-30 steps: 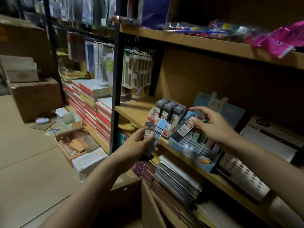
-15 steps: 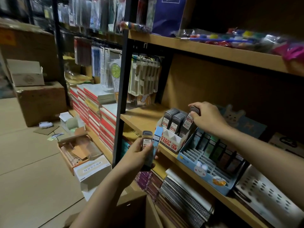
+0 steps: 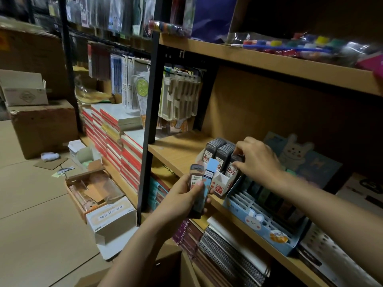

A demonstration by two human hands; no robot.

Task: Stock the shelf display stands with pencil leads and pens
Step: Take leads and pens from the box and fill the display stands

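Our left hand (image 3: 182, 200) grips two slim plastic lead cases (image 3: 200, 189) upright, just before the shelf edge (image 3: 176, 160). Farther in, our right hand (image 3: 256, 160) pinches a dark case (image 3: 233, 165) in the white cardboard stand (image 3: 220, 184), beside the blue slotted stand (image 3: 267, 224).

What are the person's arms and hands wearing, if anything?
Nothing that shows. The left hand and right hand are bare, with no gloves, and no rings or watch can be made out. Both forearms are uncovered up to the frame edge, so no sleeves are visible.
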